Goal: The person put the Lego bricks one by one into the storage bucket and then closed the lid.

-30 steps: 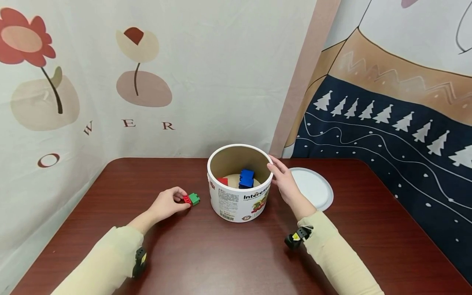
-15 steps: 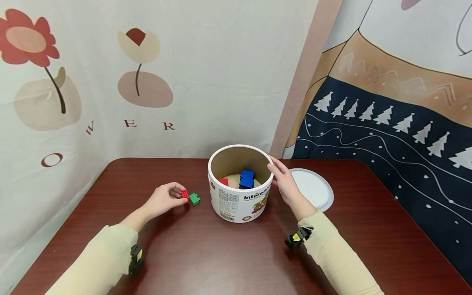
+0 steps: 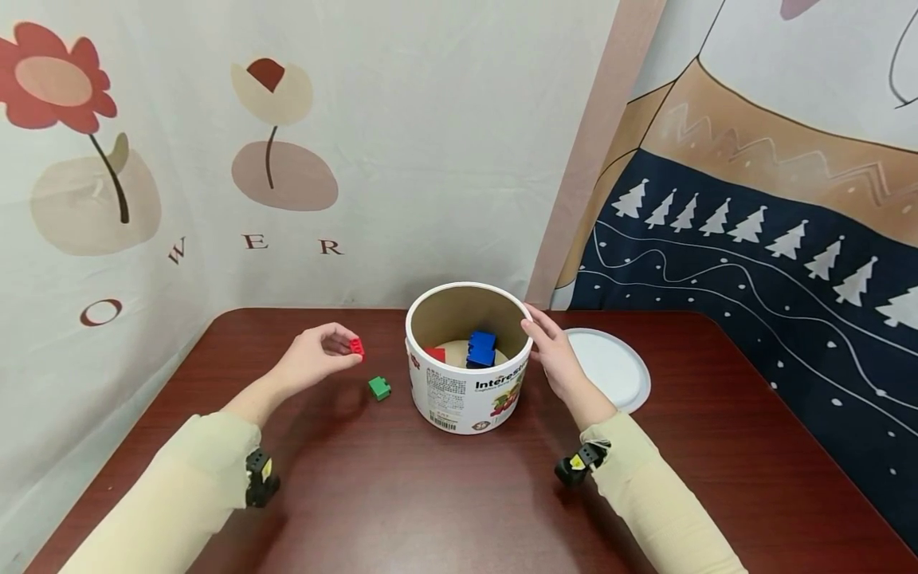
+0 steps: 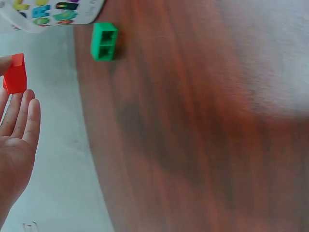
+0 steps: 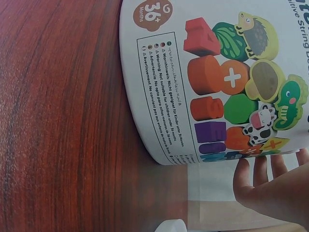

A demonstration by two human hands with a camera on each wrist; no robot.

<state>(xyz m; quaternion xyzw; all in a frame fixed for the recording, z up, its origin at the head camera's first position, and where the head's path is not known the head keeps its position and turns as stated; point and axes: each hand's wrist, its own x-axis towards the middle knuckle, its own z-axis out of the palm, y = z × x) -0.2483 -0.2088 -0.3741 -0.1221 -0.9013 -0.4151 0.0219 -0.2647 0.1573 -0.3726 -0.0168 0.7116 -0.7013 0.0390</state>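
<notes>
In the head view my left hand (image 3: 315, 356) pinches a small red toy building brick (image 3: 357, 347) between thumb and fingertips, above the table. The left wrist view shows the red brick (image 4: 16, 75) at the fingertips, with the other fingers stretched out below it. A green toy brick (image 3: 379, 388) lies on the table, right of and nearer than the left hand. My right hand (image 3: 558, 359) holds the right side of a white round bucket (image 3: 466, 399) at its rim. Inside the bucket are blue bricks (image 3: 480, 349) and a red brick (image 3: 434, 353), partly hidden by the near wall.
A white round lid (image 3: 610, 367) lies on the brown table (image 3: 445, 502), just right of the bucket and partly behind the right hand. Printed cloths (image 3: 430, 159) hang along the table's far edge. Both wrists carry small black cameras (image 3: 581, 462).
My left hand has lifted the red brick away from the green one, up and slightly left. The green brick stays on the table. My right hand stays at the bucket's rim.
</notes>
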